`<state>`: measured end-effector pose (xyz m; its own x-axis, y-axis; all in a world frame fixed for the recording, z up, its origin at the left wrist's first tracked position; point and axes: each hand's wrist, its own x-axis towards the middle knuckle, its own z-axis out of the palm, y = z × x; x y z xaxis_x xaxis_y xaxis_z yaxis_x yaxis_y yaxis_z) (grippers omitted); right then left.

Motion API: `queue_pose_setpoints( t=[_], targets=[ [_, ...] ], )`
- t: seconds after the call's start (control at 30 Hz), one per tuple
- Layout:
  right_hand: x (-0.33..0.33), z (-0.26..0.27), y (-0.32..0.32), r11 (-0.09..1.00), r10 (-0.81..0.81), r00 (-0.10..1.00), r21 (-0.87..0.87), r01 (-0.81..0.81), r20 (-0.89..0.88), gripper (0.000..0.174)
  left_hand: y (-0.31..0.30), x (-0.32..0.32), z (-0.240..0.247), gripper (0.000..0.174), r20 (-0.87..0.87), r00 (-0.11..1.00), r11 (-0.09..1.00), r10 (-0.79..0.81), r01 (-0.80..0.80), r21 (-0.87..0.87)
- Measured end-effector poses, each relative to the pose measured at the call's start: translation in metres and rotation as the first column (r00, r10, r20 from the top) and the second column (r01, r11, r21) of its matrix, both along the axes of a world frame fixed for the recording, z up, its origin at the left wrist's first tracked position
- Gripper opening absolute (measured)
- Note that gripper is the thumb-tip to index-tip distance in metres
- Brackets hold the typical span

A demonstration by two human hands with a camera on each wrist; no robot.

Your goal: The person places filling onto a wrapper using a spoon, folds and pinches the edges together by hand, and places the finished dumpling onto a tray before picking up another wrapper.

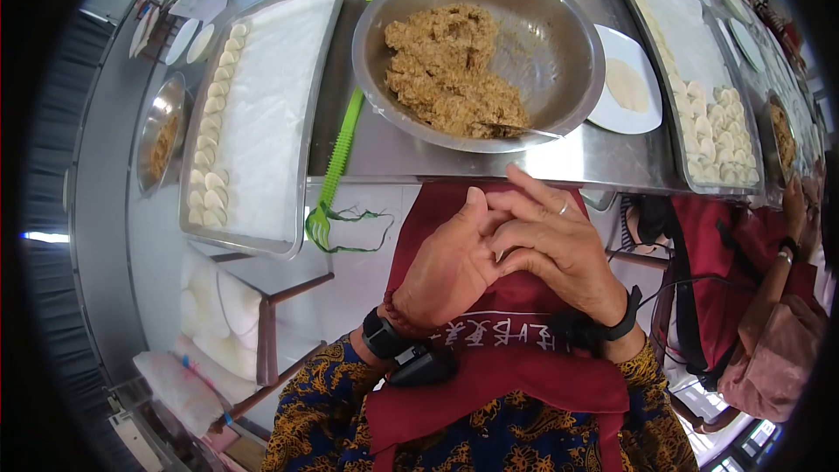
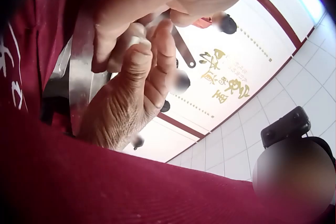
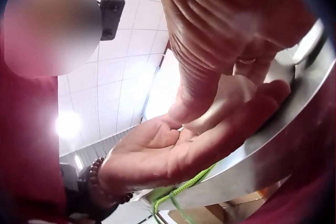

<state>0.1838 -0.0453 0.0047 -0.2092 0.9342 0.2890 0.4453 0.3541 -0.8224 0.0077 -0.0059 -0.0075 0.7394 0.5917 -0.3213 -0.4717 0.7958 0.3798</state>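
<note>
In front of the steel bowl [image 1: 479,135], both hands meet at a pale piece of dough [image 3: 223,100], hidden by fingers in the head view. The left hand [image 1: 454,267], palm up, holds it along curved fingers; the right hand [image 1: 555,245], wearing a ring, pinches it from above. Part of the pale dough [image 2: 128,43] shows between the left hand [image 2: 173,1] and right hand [image 2: 123,95] in the left wrist view. Brown filling [image 1: 454,70] lies in the bowl, with a metal utensil [image 1: 524,130] resting in it at the near side.
A paper-lined tray [image 1: 262,114] at left holds a column of dumplings [image 1: 212,122]. Right of the bowl is a white plate [image 1: 629,109] with a round wrapper [image 1: 627,86]; beyond it, another tray [image 1: 712,188] holds dumplings. A green tool [image 1: 343,144] hangs over the table's edge.
</note>
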Motion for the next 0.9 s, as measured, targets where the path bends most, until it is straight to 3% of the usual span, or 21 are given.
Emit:
queue_pose_setpoints(
  t=[0.13, 0.37, 0.43, 0.53, 0.7, 0.77, 0.9],
  targets=[
    [0.004, -0.003, -0.001, 0.99, 0.124, 0.977, 0.044, -0.133, 0.174, 0.014, -0.001, -0.001, -0.007, 0.061, 0.051, 0.993, 0.994, -0.108, 0.107, 0.017],
    [0.002, -0.004, -0.002, 0.994, 0.109, 0.979, 0.011, -0.113, 0.172, 0.016, 0.0, -0.003, -0.01, 0.063, 0.017, 0.991, 0.991, -0.132, 0.131, 0.022],
    [0.001, -0.003, -0.005, 0.997, -0.018, 0.999, -0.08, 0.021, 0.041, 0.021, -0.001, 0.0, -0.008, 0.064, 0.006, 0.995, 0.995, -0.101, 0.101, -0.021],
    [0.009, -0.01, -0.009, 0.993, -0.059, 0.998, -0.105, 0.057, -0.01, 0.022, -0.001, 0.0, -0.007, 0.065, 0.042, 0.996, 0.994, -0.084, 0.087, -0.066],
    [0.004, -0.011, -0.008, 0.998, -0.069, 0.985, -0.006, 0.069, -0.155, 0.009, 0.001, -0.001, -0.011, 0.068, 0.121, 0.981, 0.985, -0.148, 0.158, -0.075],
    [0.007, -0.024, -0.011, 0.997, -0.071, 0.99, -0.037, 0.067, -0.122, 0.011, 0.001, 0.0, -0.008, 0.072, 0.017, 0.999, 0.989, -0.048, 0.05, -0.138],
    [0.008, -0.027, -0.011, 0.998, -0.055, 0.98, -0.005, 0.055, -0.19, 0.011, 0.008, -0.005, 0.004, 0.071, -0.04, 0.99, 0.99, -0.133, 0.132, -0.043]
  ],
)
